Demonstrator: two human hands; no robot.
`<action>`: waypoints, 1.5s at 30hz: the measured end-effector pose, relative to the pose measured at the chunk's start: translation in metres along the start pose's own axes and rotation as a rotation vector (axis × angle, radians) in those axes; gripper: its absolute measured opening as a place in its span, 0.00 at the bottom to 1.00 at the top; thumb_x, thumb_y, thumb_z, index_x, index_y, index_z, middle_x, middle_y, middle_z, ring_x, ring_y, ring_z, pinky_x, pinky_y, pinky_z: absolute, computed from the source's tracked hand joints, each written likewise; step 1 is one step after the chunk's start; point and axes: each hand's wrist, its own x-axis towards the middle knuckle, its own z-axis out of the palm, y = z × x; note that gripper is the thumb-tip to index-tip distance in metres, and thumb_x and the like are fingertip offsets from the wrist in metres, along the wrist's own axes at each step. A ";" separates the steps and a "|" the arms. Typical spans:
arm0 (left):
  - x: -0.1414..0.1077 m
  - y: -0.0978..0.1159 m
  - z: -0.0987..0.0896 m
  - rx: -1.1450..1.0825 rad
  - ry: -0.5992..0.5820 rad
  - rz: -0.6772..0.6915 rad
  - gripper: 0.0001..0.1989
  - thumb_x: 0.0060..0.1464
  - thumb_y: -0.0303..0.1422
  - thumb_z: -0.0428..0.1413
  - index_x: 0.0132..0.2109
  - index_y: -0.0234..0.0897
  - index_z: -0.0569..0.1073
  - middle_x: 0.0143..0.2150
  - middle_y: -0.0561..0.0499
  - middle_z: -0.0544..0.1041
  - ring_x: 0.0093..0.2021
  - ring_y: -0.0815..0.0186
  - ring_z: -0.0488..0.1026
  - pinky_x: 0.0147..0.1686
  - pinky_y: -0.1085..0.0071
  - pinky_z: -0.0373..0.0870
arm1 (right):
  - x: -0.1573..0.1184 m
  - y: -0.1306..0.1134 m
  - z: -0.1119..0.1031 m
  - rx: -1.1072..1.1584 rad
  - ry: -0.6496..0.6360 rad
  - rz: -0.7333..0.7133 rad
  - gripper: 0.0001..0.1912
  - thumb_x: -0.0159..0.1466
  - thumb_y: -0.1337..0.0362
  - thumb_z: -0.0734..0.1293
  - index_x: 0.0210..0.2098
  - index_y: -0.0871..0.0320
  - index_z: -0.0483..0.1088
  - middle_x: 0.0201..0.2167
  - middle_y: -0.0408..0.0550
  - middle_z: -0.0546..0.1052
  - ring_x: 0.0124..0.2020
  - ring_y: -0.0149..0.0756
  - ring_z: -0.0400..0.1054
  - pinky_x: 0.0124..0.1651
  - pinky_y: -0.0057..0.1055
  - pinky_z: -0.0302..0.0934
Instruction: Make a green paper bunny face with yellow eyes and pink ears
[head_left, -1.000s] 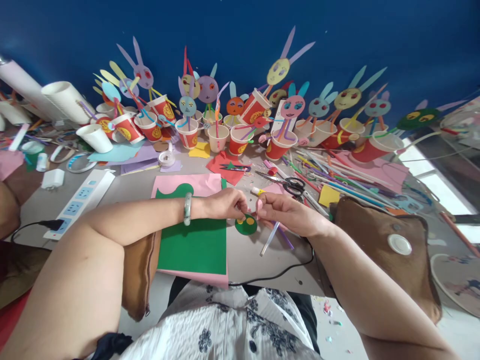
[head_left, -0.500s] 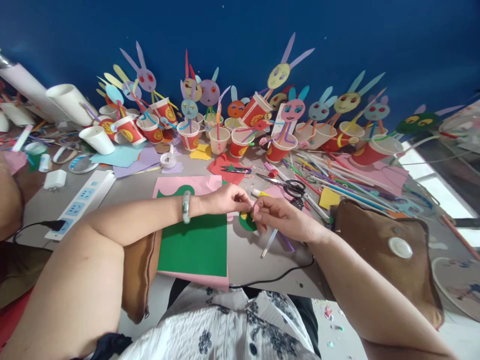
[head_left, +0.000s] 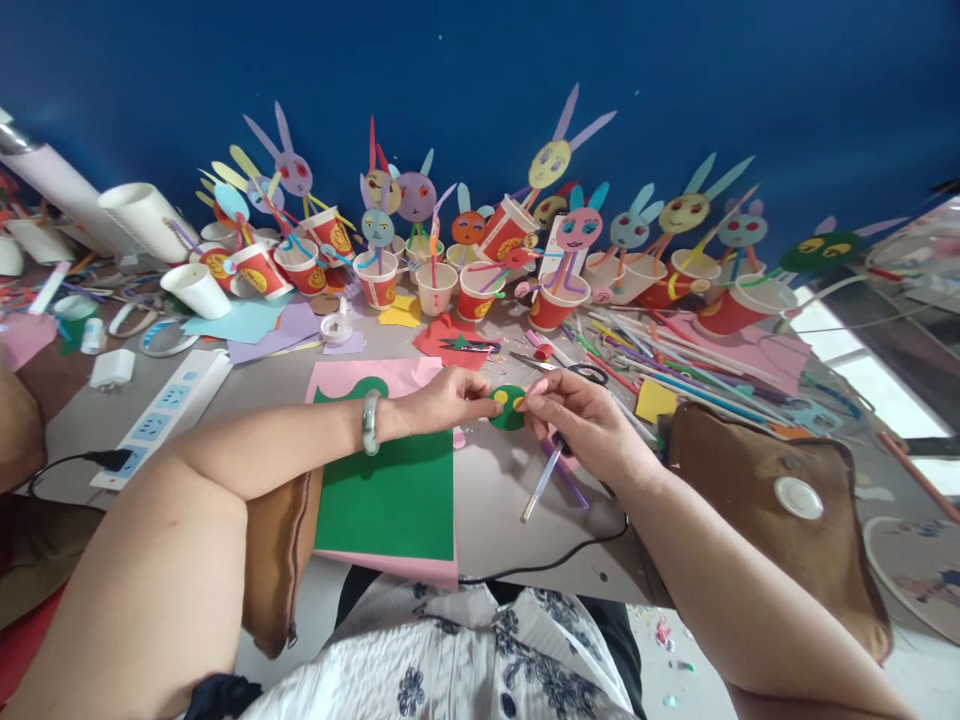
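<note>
Between my hands is a green paper disc [head_left: 508, 418] with two yellow ovals on it. My left hand [head_left: 456, 398] is closed, thumb and fingers pinching the disc's left edge. Fingers of my right hand [head_left: 576, 418] are bent together at its right edge; a small pink piece [head_left: 540, 387] shows at their tips. Just below that hand are a clear, pale stick [head_left: 541, 485] and a purple stick [head_left: 574, 488]. Under my left forearm lies a green paper sheet [head_left: 382, 505] on pink paper [head_left: 427, 370].
Red-and-white paper cups [head_left: 480, 292] holding paper rabbit heads stand along the blue wall. Scissors [head_left: 589, 374], small snips [head_left: 469, 345] and colored pipe cleaners [head_left: 690, 355] lie ahead. A power strip [head_left: 161, 420] is at left, a brown bag [head_left: 739, 480] at right.
The green disc, earlier lower and partly behind my right hand, is now up between both hands with its yellow ovals showing. My hands have moved slightly apart.
</note>
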 end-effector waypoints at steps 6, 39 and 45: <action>-0.006 0.004 0.001 0.075 -0.080 0.018 0.20 0.54 0.45 0.61 0.27 0.33 0.68 0.23 0.57 0.63 0.25 0.74 0.58 0.24 0.75 0.53 | -0.001 0.004 -0.006 -0.010 0.200 0.085 0.18 0.58 0.48 0.75 0.36 0.53 0.70 0.29 0.44 0.76 0.16 0.28 0.59 0.13 0.28 0.45; -0.017 0.018 0.008 0.336 -0.132 0.159 0.17 0.62 0.36 0.55 0.26 0.33 0.66 0.28 0.53 0.67 0.28 0.73 0.62 0.29 0.73 0.58 | 0.001 0.003 0.004 -0.295 0.078 -0.055 0.13 0.58 0.53 0.73 0.28 0.57 0.76 0.31 0.48 0.77 0.33 0.37 0.69 0.36 0.33 0.63; -0.017 0.018 0.008 0.369 -0.141 0.165 0.17 0.61 0.35 0.55 0.26 0.33 0.66 0.28 0.54 0.66 0.28 0.73 0.61 0.29 0.74 0.57 | 0.002 0.000 0.005 -0.321 0.074 -0.050 0.14 0.57 0.52 0.73 0.28 0.57 0.76 0.29 0.47 0.78 0.32 0.36 0.70 0.37 0.33 0.65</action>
